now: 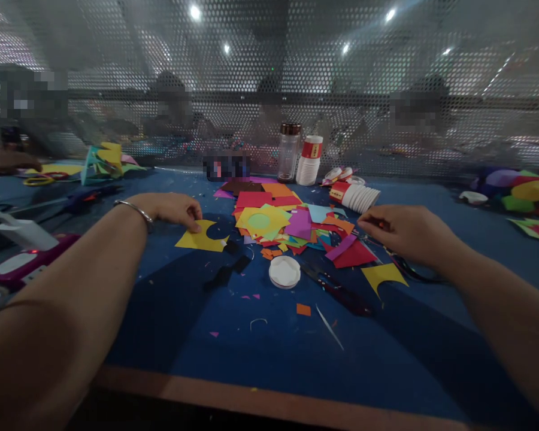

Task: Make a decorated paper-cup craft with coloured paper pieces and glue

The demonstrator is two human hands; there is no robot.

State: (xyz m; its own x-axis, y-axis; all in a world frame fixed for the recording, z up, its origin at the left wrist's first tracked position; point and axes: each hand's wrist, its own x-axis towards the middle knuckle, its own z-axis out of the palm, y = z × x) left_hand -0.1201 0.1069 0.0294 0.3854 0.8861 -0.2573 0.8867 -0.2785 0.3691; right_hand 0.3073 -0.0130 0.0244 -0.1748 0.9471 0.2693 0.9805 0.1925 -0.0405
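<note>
My left hand (176,211), with a bangle on its wrist, has its fingertips closed on the edge of a yellow paper piece (197,239) with a round cutout. On the right, my right hand (399,230) hovers beside the paper pile with its fingers drawn together; whatever they may hold is too small to name. Coloured paper (260,220) is heaped between the hands. A white round lid-like piece (284,272) lies in front of the heap, with scissors (339,290) to its right. Another yellow scrap (384,275) lies below my right hand.
Behind the pile stand a glass bottle (288,152) and stacked paper cups (309,161); more cups (357,196) lie tipped over. A purple power strip (31,260) sits at the left. Tweezers (330,327) lie near the front. Another person's hand (13,160) is at the far left.
</note>
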